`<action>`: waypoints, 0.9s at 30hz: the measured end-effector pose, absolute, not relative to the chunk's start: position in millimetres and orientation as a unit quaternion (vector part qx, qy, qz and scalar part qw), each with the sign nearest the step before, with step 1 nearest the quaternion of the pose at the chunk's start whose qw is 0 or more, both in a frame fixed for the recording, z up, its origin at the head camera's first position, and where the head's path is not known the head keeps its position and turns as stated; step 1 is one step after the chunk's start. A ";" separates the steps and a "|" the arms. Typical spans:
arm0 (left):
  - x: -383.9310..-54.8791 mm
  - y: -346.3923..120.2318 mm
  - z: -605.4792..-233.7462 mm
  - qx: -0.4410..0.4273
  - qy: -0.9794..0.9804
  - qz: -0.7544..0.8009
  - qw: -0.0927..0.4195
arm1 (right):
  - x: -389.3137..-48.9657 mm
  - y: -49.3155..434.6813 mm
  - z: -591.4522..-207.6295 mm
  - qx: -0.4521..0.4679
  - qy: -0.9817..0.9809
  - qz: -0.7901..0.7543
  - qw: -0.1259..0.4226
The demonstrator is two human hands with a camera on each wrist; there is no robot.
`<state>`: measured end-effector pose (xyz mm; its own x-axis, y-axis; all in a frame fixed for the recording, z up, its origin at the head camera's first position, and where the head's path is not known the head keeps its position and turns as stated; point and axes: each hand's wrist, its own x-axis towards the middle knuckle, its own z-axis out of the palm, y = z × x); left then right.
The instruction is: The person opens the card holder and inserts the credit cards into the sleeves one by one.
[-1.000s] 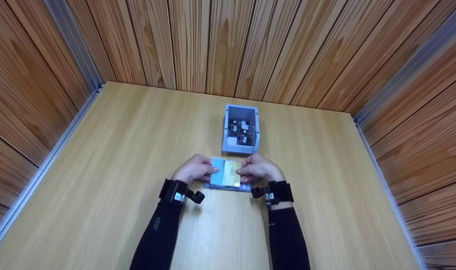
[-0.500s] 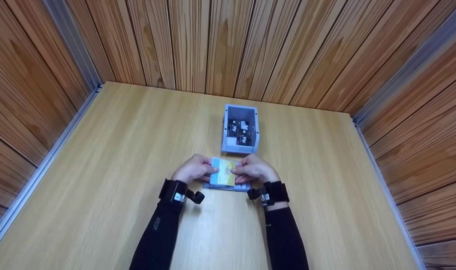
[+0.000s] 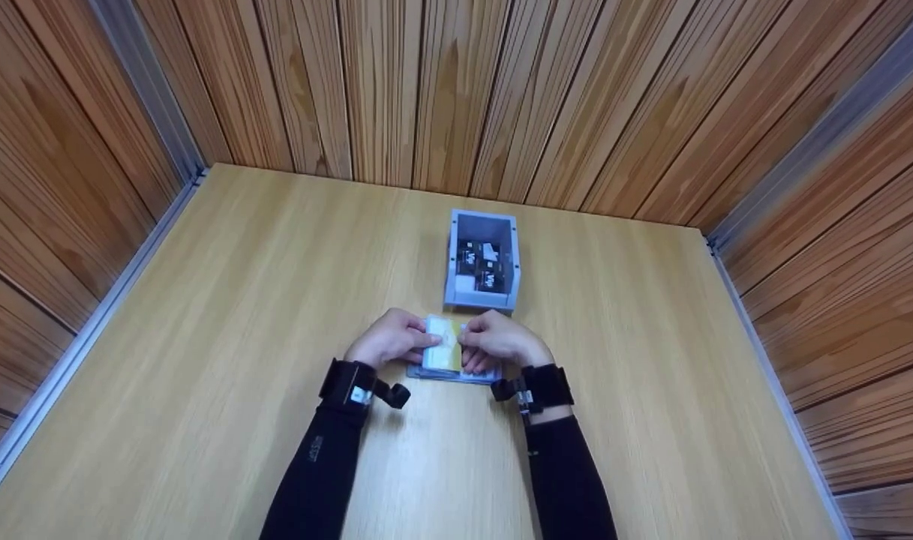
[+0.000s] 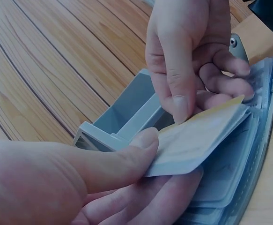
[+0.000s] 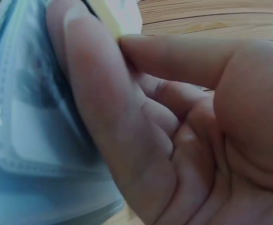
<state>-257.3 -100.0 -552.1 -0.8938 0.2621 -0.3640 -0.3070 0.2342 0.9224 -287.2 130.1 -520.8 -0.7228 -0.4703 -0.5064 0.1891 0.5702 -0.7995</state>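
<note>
A card holder (image 3: 480,378) with clear plastic pockets lies open on the table. My left hand (image 3: 387,340) pinches one raised pocket page (image 4: 173,168) between thumb above and fingers beneath. A pale card with a yellow end (image 3: 457,347) sits mostly within that pocket, its yellow edge sticking out on the right. My right hand (image 3: 506,339) holds this yellow edge between thumb and index finger, the other fingers curled over the pages. In the right wrist view only a small strip of the yellow card (image 5: 109,19) shows; the fingers hide the rest.
Just beyond the holder stands a grey open-topped box (image 3: 480,300) with several black cards (image 3: 491,276) marked "Vip" inside. Wood-plank walls (image 3: 456,97) enclose the table (image 3: 276,270) at the back and both sides.
My right hand has moved left, sliding the yellow card deeper into the pocket, so less yellow shows. My left hand has stayed at the pocket's left side.
</note>
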 end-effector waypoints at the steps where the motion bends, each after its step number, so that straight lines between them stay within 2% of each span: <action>1: -257.2 -100.1 -551.9 -0.013 0.752 0.618 0.230 | -287.0 129.9 -520.7 -0.097 0.811 -0.447 0.363; 8: -257.4 -99.0 -551.8 -0.003 0.757 0.613 0.227 | -286.2 129.6 -518.5 -0.136 0.834 -0.393 0.364; 27: -257.7 -96.2 -551.4 0.008 0.755 0.616 0.225 | -286.7 128.7 -520.0 -0.143 0.831 -0.396 0.363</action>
<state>-257.7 -96.2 -551.4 -0.8987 0.2888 -0.3300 -0.2655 0.2405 0.9336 -286.7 128.7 -520.0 -0.6951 -0.5264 -0.4897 0.0495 0.6445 -0.7630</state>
